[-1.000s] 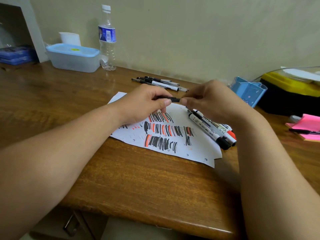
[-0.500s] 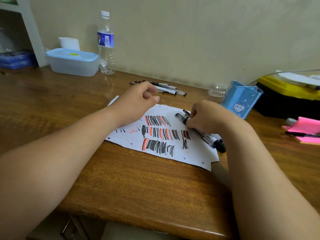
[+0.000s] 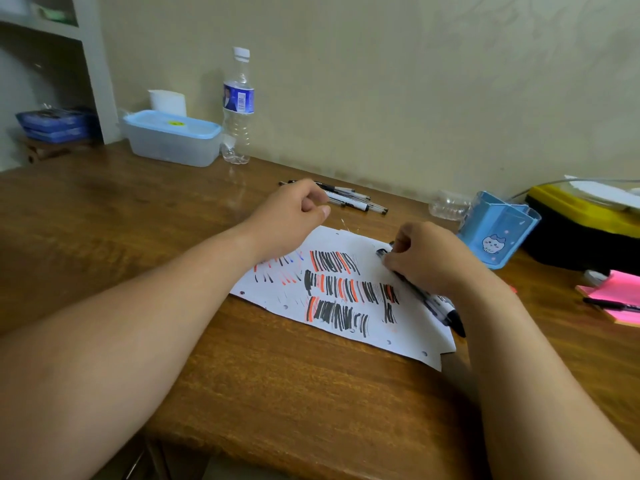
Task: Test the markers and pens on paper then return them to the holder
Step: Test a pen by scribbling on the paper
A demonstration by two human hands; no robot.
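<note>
The right hand (image 3: 433, 259) presses its curled fingers onto the markers (image 3: 429, 299) lying on the paper (image 3: 346, 327). The left hand (image 3: 287, 216) hovers above the paper's far edge, fingers loosely curled together, holding nothing visible.

Wooden table (image 3: 277, 393): paper (image 3: 408, 327), pens (image 3: 353, 199), holder (image 3: 498, 233), bottle (image 3: 237, 109).

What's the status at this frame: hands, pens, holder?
Right hand down on markers on the paper. Left hand loosely curled; contents unclear. Pens loose behind. Holder looks unobstructed.

Dim warm light, soft focus, wide-angle bending at edges.
</note>
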